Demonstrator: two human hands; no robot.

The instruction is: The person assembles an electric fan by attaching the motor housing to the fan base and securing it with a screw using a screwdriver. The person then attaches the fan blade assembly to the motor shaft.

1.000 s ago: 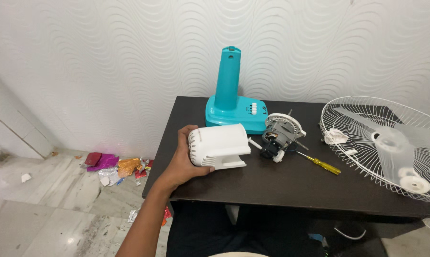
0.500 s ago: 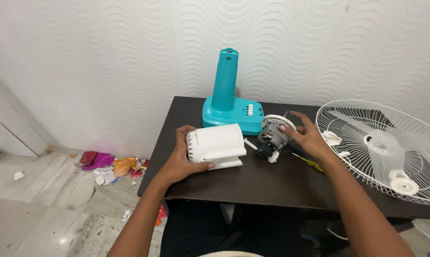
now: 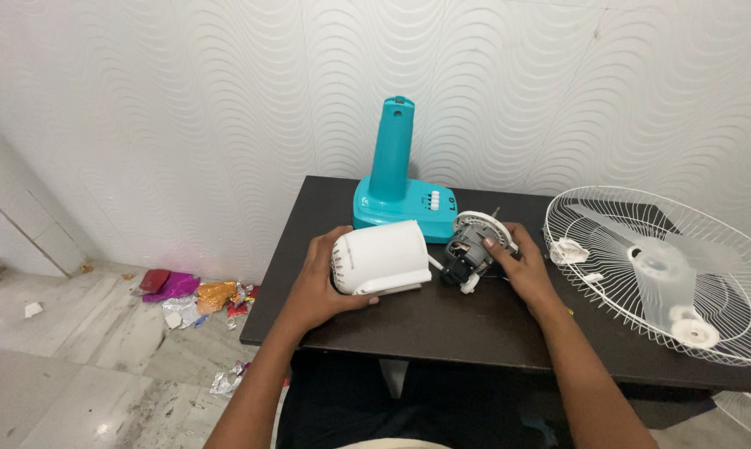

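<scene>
Here, line by line:

Left hand: the left hand [image 3: 321, 278] is cupped around the vented end of the white rounded plastic motor cover [image 3: 381, 258], fingers wrapped over its top and thumb below, gripping it.

White cover: it lies on its side near the front-left part of the dark brown wooden desk [image 3: 442, 328], its open end turned toward the motor, its closed end in the palm.

Right hand: the right hand [image 3: 521, 270] rests on the grey metal fan motor with a white round front plate [image 3: 472, 248], fingers curled over its right side, the thumb tip pressed on the motor body; it clasps the motor.

Motor: it sits about mid-desk, just right of the white cover, a small gap between them, and just in front of the teal base.

Teal base: the teal plastic fan stand with an upright column and white buttons [image 3: 396, 187] stands at the back edge of the desk, behind both hands.

Grille: the white wire fan guard with a translucent blade inside [image 3: 666, 274] lies flat at the right end of the desk, overhanging the front-right corner, well apart from the cover.

Small parts: white plastic bits [image 3: 568, 251] lie between the right hand and the grille.

Floor: crumpled coloured foil wrappers [image 3: 192, 291] lie on the marble floor [image 3: 59, 374] left of the desk.
</scene>
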